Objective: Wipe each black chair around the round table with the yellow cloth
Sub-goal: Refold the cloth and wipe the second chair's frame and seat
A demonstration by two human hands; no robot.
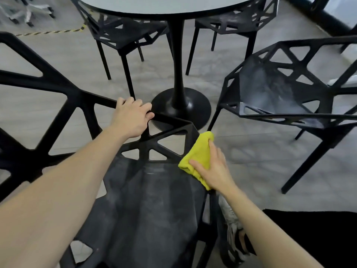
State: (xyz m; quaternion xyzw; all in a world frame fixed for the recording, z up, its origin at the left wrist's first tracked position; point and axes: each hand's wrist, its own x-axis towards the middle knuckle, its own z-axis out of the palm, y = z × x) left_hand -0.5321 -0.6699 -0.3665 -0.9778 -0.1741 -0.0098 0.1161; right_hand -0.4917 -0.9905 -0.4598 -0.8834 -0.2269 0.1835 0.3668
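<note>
A black lattice chair [146, 206] stands right below me, its dusty seat facing up. My left hand [133, 117] grips the top bar of its frame. My right hand [214, 171] presses the folded yellow cloth [199, 153] flat against the chair's right edge. The round table [173, 5] with a black pedestal base [180, 107] stands ahead. Another black chair [289, 93] sits to the right. Two more black chairs, one at the left [123, 29] and one at the right [239, 20], are tucked under the table's far side.
Grey floor surrounds the chairs. A yellow-black striped tape line [54, 32] crosses the floor at the far left, near an office chair base [29, 10]. My shoe [233, 235] shows beside the near chair's right leg. A dark wall base [328, 16] runs along the top right.
</note>
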